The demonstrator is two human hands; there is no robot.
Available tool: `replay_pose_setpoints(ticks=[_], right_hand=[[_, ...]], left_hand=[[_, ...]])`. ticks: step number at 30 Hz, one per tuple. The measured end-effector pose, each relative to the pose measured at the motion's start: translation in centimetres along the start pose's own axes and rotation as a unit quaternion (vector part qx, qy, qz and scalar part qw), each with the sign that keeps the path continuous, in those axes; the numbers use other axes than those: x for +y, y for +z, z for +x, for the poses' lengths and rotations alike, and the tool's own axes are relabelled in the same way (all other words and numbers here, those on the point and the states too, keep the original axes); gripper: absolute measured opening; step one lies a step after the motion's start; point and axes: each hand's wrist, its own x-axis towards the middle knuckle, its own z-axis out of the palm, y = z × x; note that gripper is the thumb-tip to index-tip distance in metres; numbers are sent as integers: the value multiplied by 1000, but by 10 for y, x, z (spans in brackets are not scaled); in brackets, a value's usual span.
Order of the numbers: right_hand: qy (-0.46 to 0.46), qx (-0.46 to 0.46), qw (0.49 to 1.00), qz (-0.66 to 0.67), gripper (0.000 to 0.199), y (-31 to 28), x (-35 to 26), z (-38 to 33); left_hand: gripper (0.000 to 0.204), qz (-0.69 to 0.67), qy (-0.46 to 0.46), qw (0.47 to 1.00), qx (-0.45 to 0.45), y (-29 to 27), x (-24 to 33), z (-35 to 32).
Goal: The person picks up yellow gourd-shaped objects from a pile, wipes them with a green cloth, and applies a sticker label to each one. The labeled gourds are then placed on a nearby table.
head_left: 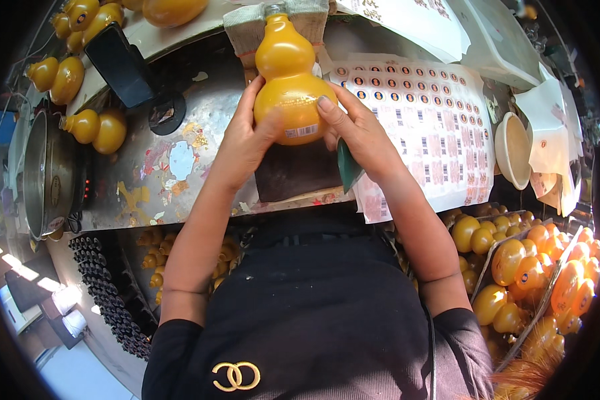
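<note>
A glossy yellow gourd-shaped bottle (285,57) lies between my hands, its neck pointing away over a cloth-padded rest (243,30). A white barcode label (301,131) sits low on its side, with faint printing above. My left hand (245,143) is closed round the bottle's left side, its thumb smeared by motion. On the other side, my right hand (363,137) grips the bottle with the thumb on its surface. A flat dark green piece (349,168) sticks out below the right palm; its upper part is hidden by the hand.
Sheets of round and barcode stickers (420,127) spread to the right, near a shallow round bowl (513,150). Leftward are a phone on a stand (119,65), a metal pan (41,173) and more gourd bottles (107,130). Crates of gourd bottles (513,267) stand lower right; dark caps (107,293) lie lower left.
</note>
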Motion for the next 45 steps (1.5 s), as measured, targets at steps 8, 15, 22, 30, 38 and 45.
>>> replay_pose_setpoints(ticks=[8, 15, 22, 30, 38, 45], right_hand=[[1, 1, 1000, -8, 68, 0, -3, -1], [-23, 45, 977, -208, 76, -9, -14, 14], [30, 23, 994, -107, 69, -12, -17, 18], [41, 60, 958, 276, 35, -27, -14, -12], [-256, -24, 940, -225, 26, -13, -62, 3], [-332, 78, 877, -340, 26, -7, -75, 24]], left_hand=[[70, -30, -37, 998, 32, 1, 4, 5], [67, 34, -17, 996, 80, 14, 12, 9], [74, -23, -34, 996, 78, 5, 11, 17], [83, 47, 11, 998, 47, 9, 17, 24], [68, -27, -60, 996, 55, -3, 19, 34], [62, -71, -46, 996, -11, -8, 17, 20]])
